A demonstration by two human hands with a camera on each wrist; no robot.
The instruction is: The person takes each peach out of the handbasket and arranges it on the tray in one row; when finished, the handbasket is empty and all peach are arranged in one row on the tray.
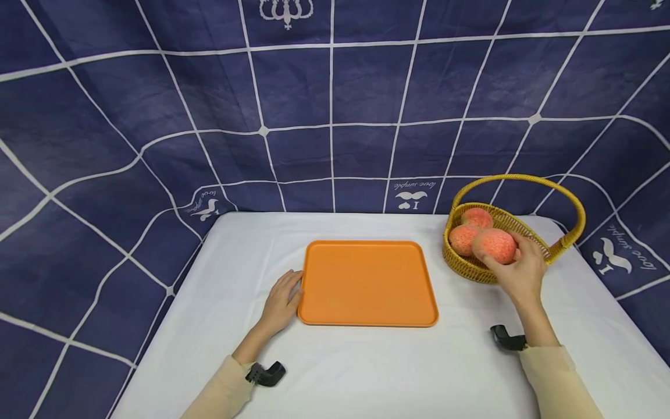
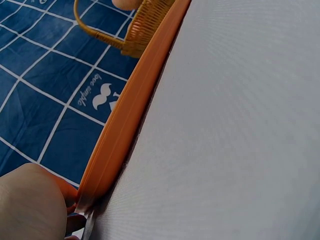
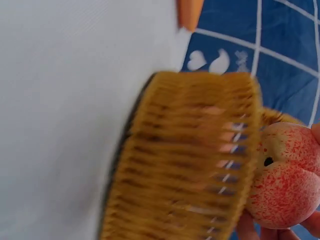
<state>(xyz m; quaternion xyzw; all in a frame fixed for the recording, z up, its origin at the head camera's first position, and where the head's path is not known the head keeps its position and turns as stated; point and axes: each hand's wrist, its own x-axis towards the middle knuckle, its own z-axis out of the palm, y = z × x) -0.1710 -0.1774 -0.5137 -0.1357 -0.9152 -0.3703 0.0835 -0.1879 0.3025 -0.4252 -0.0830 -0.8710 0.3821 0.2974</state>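
Note:
My right hand (image 1: 526, 269) grips a pinkish-red peach (image 1: 494, 245) just above the front rim of a yellow woven basket (image 1: 471, 269). In the right wrist view that peach (image 3: 287, 175) shows its cleft and a dark stem spot, with fingers round it. More peaches (image 1: 463, 240) lie inside the basket, partly hidden behind the held one. At the left edge of a flat orange tray (image 1: 368, 283), my left hand (image 1: 282, 299) rests with its fingers touching the rim. The left wrist view shows that hand (image 2: 35, 202) against the tray's side (image 2: 117, 135).
A white cloth (image 1: 366, 372) covers the table. Behind and beside it hangs dark blue fabric (image 1: 361, 151) with white grid lines. The basket's tall arched handle (image 1: 578, 209) rises over its right part. Each wrist wears a black camera mount (image 1: 266, 374).

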